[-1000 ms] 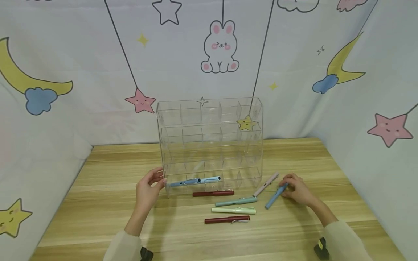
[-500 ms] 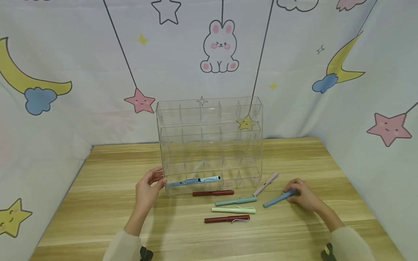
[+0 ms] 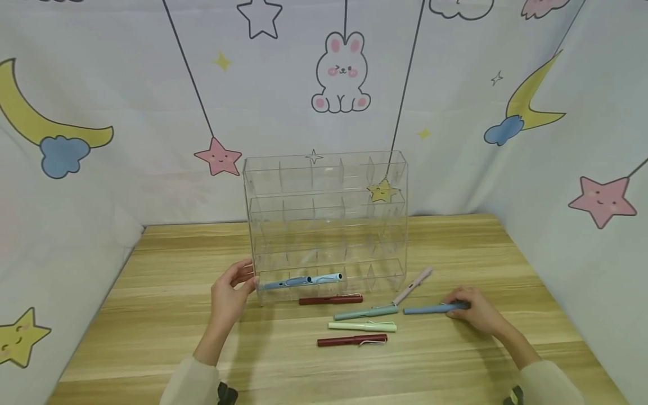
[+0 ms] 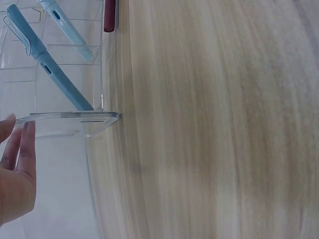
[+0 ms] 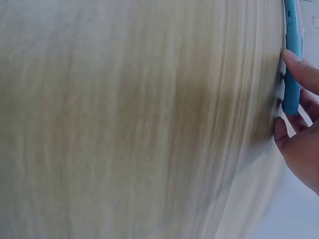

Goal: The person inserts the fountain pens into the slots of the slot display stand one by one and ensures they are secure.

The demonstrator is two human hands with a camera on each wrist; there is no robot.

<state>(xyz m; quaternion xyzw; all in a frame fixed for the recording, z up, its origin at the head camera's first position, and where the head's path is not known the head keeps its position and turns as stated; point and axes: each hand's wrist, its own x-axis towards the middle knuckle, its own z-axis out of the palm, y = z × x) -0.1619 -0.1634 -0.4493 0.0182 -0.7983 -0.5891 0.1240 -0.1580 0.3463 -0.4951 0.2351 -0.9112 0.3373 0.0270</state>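
Note:
My left hand (image 3: pixel 230 292) grips the left side panel of a clear acrylic pen rack (image 3: pixel 324 256), thumb in front and fingers behind; the left wrist view shows the panel between them. Two pens lie slanted in the rack's bottom row: a grey-blue pen (image 3: pixel 286 283) and a light blue pen (image 3: pixel 326 278). At the right, my right hand (image 3: pixel 476 312) pinches the cap end of a blue pen (image 3: pixel 427 309) close over the table. In the right wrist view the thumb lies across this blue pen (image 5: pixel 294 45), its clip side facing the table.
In front of the rack lie a dark red pen (image 3: pixel 331 300), a green pen (image 3: pixel 365 313), a pale green pen (image 3: pixel 361 326) and a second dark red pen (image 3: pixel 351 341). A pale pink pen (image 3: pixel 412 286) lies slanted near the rack's right corner. A printed curtain (image 3: pixel 283 112) hangs behind the wooden table (image 3: pixel 177 270).
My right hand has moved right and toward me, turning the blue pen from a steep slant to nearly level across the view. The left hand and the rack have stayed put.

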